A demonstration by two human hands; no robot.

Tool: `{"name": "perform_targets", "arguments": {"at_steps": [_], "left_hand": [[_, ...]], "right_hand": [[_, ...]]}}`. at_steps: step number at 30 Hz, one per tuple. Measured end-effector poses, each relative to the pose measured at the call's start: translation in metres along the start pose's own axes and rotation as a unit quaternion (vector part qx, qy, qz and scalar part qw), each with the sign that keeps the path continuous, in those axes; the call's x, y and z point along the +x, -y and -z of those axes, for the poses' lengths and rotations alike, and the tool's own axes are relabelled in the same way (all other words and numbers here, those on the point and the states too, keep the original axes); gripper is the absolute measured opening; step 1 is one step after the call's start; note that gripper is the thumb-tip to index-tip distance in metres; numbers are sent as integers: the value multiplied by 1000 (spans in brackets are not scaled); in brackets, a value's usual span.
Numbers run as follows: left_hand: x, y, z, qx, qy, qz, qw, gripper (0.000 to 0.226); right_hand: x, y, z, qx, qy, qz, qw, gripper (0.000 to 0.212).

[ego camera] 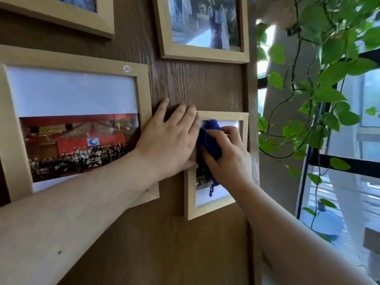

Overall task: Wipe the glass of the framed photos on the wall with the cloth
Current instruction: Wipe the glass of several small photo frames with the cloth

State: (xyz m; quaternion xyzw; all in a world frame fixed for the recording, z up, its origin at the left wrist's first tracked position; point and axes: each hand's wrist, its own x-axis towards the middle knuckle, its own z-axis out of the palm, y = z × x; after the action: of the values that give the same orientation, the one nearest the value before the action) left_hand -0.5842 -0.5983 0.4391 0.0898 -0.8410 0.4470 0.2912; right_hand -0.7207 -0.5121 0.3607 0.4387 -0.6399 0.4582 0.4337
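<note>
A small light-wood framed photo (190, 202) hangs low on the dark wood wall. My right hand (226, 157) presses a bunched dark blue cloth (209, 138) against its glass, covering most of the picture. My left hand (170, 138) lies flat, fingers spread, over the frame's left edge and the wall beside it. A larger framed group photo (78, 128) with a "20" sticker hangs to the left, partly under my left forearm. Another framed photo (205, 27) hangs above, and the corner of a further frame (61, 17) shows at the top left.
The wood panel (185, 83) ends just right of the small frame. Beyond it a trailing green-leaved plant (320, 89) hangs close by, in front of a window with black bars (349, 163).
</note>
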Motion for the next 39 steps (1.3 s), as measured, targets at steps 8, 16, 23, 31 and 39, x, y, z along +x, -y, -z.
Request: {"name": "perform_targets", "arguments": {"at_steps": [8,16,23,31,39], "left_hand": [[-2,-4,-1,12,8,8,1000,111],[-1,-6,-1,19,9,15,1000,108],[-1,-7,-2,26,13,16,999,111],[-1,-8,-3,24,0,19,1000,108],[-2,-9,-4,34,-3,17,999,111]], "right_hand": [[-7,-68,16,-105,-15,-86,991,33],[-15,-21,2,-26,18,65,997,39],[-25,-64,14,-101,20,-85,991,38],[-38,-25,4,-44,69,89,993,36],[-51,-66,15,-100,60,-71,991,39]]}}
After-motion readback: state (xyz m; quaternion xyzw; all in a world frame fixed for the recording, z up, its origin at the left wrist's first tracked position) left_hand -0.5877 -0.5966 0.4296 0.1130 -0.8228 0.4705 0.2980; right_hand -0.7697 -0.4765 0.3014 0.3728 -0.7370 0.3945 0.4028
